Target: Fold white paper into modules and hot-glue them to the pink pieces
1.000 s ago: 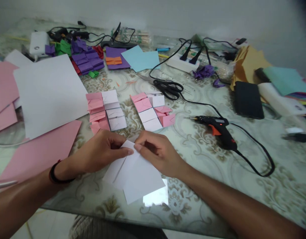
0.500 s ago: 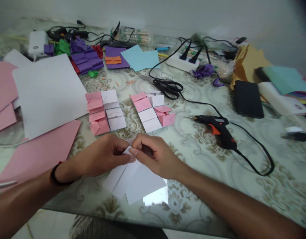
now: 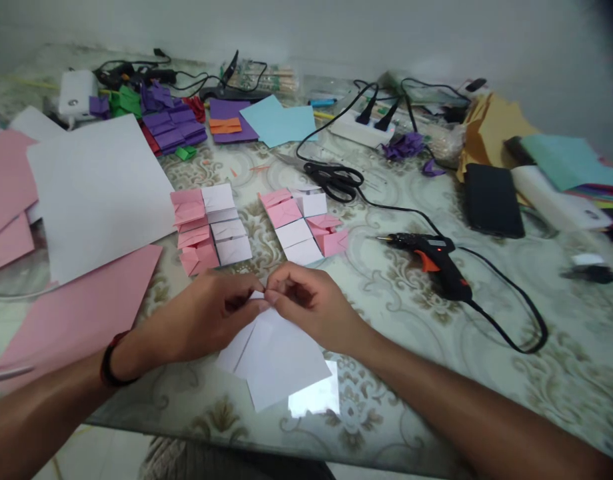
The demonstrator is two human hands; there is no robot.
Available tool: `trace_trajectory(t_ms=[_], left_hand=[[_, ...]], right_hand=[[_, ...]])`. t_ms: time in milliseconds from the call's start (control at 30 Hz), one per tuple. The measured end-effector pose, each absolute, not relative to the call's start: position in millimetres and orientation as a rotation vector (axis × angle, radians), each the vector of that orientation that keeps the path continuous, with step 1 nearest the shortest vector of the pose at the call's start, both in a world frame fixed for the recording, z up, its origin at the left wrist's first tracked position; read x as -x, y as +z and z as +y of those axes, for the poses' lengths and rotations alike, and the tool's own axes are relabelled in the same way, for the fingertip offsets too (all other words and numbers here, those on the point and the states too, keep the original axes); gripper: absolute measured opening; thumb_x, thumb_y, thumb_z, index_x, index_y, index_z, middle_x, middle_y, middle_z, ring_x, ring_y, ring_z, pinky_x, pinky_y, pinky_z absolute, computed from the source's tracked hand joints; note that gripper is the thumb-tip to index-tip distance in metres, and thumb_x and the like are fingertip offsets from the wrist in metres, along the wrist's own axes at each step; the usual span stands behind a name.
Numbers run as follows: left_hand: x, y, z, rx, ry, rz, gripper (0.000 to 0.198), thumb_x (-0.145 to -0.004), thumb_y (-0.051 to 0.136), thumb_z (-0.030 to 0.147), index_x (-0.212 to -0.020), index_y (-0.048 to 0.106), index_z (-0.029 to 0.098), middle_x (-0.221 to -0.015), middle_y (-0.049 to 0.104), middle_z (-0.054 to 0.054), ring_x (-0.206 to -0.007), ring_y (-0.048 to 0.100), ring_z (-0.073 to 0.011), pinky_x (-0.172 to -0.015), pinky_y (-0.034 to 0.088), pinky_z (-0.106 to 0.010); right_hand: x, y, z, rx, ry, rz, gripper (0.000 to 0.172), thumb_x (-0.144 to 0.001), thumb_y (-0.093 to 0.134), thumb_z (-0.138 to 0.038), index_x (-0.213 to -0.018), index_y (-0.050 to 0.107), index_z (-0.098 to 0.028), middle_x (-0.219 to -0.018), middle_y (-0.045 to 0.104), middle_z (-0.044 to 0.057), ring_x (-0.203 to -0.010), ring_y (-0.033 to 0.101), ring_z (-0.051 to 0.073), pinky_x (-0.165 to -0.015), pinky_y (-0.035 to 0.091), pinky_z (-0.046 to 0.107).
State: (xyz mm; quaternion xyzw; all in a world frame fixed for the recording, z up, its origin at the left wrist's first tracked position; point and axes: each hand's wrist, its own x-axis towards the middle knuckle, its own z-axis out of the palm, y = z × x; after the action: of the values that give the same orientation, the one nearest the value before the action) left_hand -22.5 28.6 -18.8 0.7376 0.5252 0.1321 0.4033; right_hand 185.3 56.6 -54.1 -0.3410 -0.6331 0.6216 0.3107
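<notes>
Near the table's front edge, my left hand (image 3: 209,310) and my right hand (image 3: 314,303) pinch the far corner of a white sheet of paper (image 3: 281,357). Their thumbs and fingertips meet there, covering that corner. A fold line or overlapping edge runs down the paper's left side. Just beyond my hands lie two blocks of folded paper squares: a pink and white block (image 3: 231,230) on the left and a second pink and white block (image 3: 299,240) on the right.
At right lies a glue gun (image 3: 436,260), its cord running back to a white power strip (image 3: 364,127). Black-handled scissors (image 3: 334,180) rest beyond the blocks. A large white sheet (image 3: 101,193) and pink paper (image 3: 86,307) cover the left. A black phone-like slab (image 3: 494,200) lies right.
Both hands keep their pinch at the paper's far corner, the fingertips now closer together. The paper has shifted slightly, and less of its left part shows. The view has tilted a little.
</notes>
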Motion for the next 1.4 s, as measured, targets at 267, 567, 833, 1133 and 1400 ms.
trace_trajectory(t_ms=[267,567,833,1133,1400], left_hand=[[23.1,-12.7,26.6,-1.884,0.407,1.201,0.039,-0.104,0.042,0.032,-0.071,0.056,0.016,-0.061,0.046,0.004,-0.057,0.04,-0.0102,-0.054,0.031,-0.024],[34.2,-5.9,32.4,-1.717,0.521,1.313,0.041,-0.103,0.05,0.041,-0.074,0.066,0.016,-0.058,0.045,0.004,-0.052,0.037,-0.0095,-0.047,0.026,-0.024],[40.1,-8.4,36.4,-1.671,0.609,1.358,0.039,-0.101,0.054,0.04,-0.072,0.065,0.016,-0.061,0.05,0.003,-0.056,0.04,-0.0103,-0.05,0.029,-0.024],[23.0,-20.8,29.8,-1.618,0.59,1.259,0.016,-0.096,0.059,0.026,-0.089,0.071,0.018,-0.072,0.064,0.003,-0.064,0.051,-0.0102,-0.057,0.039,-0.022],[28.2,-17.2,34.9,-1.653,0.478,1.299,0.014,-0.093,0.061,0.025,-0.082,0.067,0.017,-0.06,0.056,0.005,-0.055,0.05,-0.0089,-0.051,0.035,-0.021]], right_hand=[[-184.5,-56.5,57.8,0.873,1.663,-1.655,0.007,-0.083,0.066,-0.019,-0.08,0.06,-0.018,-0.068,0.052,-0.005,-0.061,0.045,0.009,-0.055,0.036,0.023],[-183.9,-57.4,60.9,0.942,1.716,-1.521,0.01,-0.081,0.069,-0.024,-0.079,0.06,-0.019,-0.065,0.053,-0.005,-0.058,0.046,0.009,-0.054,0.035,0.023],[-187.4,-57.9,63.2,0.894,1.738,-1.478,0.01,-0.09,0.064,-0.027,-0.086,0.057,-0.02,-0.067,0.057,-0.004,-0.062,0.053,0.012,-0.061,0.041,0.027],[-185.1,-58.1,59.2,0.909,1.642,-1.709,0.007,-0.085,0.065,-0.02,-0.081,0.059,-0.019,-0.067,0.051,-0.006,-0.059,0.043,0.009,-0.053,0.035,0.022],[-184.7,-58.7,59.8,0.948,1.652,-1.64,0.01,-0.084,0.067,-0.02,-0.079,0.058,-0.02,-0.065,0.053,-0.006,-0.058,0.045,0.009,-0.053,0.035,0.022]])
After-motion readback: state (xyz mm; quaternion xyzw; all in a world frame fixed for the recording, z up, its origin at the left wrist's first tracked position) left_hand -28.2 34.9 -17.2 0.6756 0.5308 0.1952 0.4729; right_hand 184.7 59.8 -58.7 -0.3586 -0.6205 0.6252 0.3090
